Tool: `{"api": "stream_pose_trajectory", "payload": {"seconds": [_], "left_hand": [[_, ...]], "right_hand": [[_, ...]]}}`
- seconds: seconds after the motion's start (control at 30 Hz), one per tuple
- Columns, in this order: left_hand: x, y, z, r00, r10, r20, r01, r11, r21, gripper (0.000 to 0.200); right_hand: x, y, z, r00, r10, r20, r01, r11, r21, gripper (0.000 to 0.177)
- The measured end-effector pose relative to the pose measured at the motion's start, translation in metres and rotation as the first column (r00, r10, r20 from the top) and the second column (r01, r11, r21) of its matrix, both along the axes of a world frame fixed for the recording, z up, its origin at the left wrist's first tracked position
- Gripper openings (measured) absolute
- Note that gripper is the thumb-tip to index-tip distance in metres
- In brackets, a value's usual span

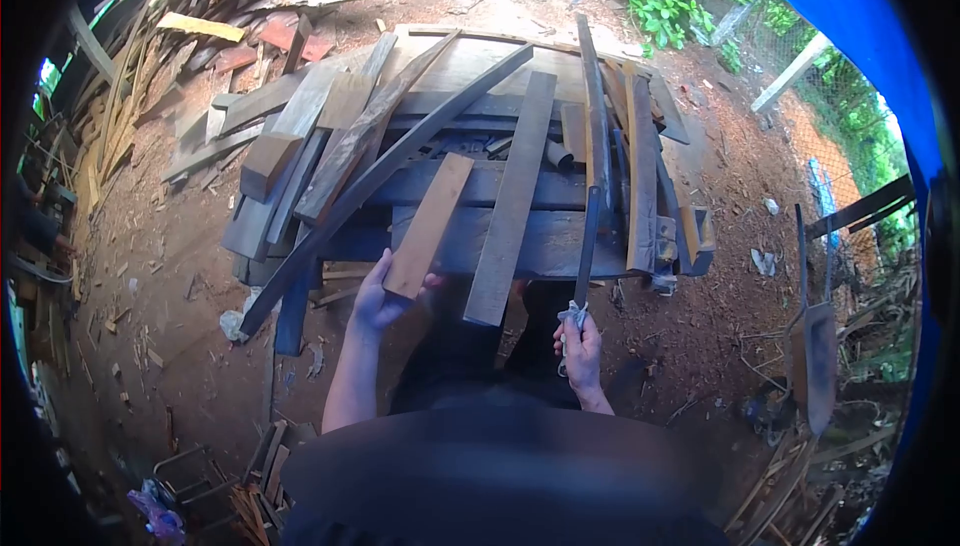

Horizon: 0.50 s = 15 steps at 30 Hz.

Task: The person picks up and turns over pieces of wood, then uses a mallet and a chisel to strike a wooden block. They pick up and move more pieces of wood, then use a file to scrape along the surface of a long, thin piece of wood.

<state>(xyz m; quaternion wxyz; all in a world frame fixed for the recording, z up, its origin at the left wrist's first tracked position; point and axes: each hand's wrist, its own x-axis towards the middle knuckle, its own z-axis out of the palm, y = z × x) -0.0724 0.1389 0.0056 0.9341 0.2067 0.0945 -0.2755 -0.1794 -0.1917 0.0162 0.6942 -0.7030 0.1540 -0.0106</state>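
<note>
My left hand (374, 294) is closed around the near end of a short, light brown wooden board (432, 221), thumb on its left edge and fingertips showing past its right edge. The board tilts away from me over the workbench. In my right hand (581, 346), the fingers wrap the handle of a long, narrow, dark blade (587, 251), with pale cloth bound around its grip. The blade points forward over the bench's front edge. Between my hands a longer grey-brown plank (515, 201) lies on the bench, its near end sticking out towards me.
The dark wooden workbench (440, 186) carries several planks and beams, including a long dark batten (400, 181) lying diagonally. Scrap wood (150, 66) is piled at the left. A wheelbarrow-like metal piece (820, 366) stands at the right, and a blue tarp (850, 6) hangs above.
</note>
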Motion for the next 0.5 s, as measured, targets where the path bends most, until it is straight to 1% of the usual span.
{"api": "stream_pose_trajectory", "payload": {"seconds": [0.03, 0.17, 0.23, 0.27, 0.3, 0.33, 0.37, 0.4, 0.47, 0.5], "left_hand": [[-0.001, -0.002, 0.002, 1.0, 0.006, -0.012, -0.006, 1.0, 0.02, 0.061], [-0.005, -0.009, 0.005, 0.999, 0.013, -0.052, -0.012, 1.0, 0.006, 0.058], [-0.008, -0.012, 0.008, 0.999, 0.018, 0.044, -0.021, 0.998, 0.059, 0.055], [-0.008, -0.013, 0.006, 0.999, 0.017, 0.046, -0.02, 0.998, 0.056, 0.055], [-0.009, -0.015, 0.003, 0.992, 0.006, 0.126, -0.05, 0.937, 0.345, 0.057], [-0.01, -0.017, 0.001, 0.98, -0.027, 0.199, -0.1, 0.795, 0.599, 0.061], [-0.012, -0.028, 0.003, 0.977, -0.005, 0.213, -0.155, 0.673, 0.723, 0.073], [-0.014, -0.034, 0.001, 0.957, -0.07, 0.28, -0.209, 0.502, 0.839, 0.074], [-0.02, -0.047, 0.007, 0.954, -0.083, 0.287, -0.218, 0.464, 0.859, 0.068], [-0.021, -0.049, 0.008, 0.955, -0.08, 0.285, -0.218, 0.463, 0.859, 0.068]], "right_hand": [[-0.001, 0.0, -0.001, 1.0, 0.01, -0.016, -0.01, 1.0, 0.006, 0.022], [-0.004, 0.003, -0.004, 0.999, 0.021, -0.028, -0.022, 1.0, -0.006, 0.023], [-0.004, 0.004, -0.003, 0.999, 0.027, -0.027, -0.028, 1.0, -0.013, 0.023], [-0.004, 0.005, -0.003, 0.999, 0.033, -0.029, -0.034, 0.999, -0.016, 0.023], [-0.003, 0.006, -0.002, 0.999, 0.033, -0.028, -0.033, 0.999, -0.019, 0.023], [-0.002, 0.006, -0.001, 0.999, 0.036, -0.029, -0.037, 0.999, -0.018, 0.023], [-0.002, 0.006, 0.0, 0.999, 0.041, -0.031, -0.041, 0.999, -0.016, 0.023], [-0.002, 0.006, 0.0, 0.999, 0.043, -0.032, -0.044, 0.999, -0.019, 0.023], [-0.001, 0.007, -0.002, 0.998, 0.053, -0.041, -0.054, 0.998, -0.017, 0.023], [-0.001, 0.008, -0.003, 0.997, 0.056, -0.043, -0.057, 0.998, -0.017, 0.023]]}}
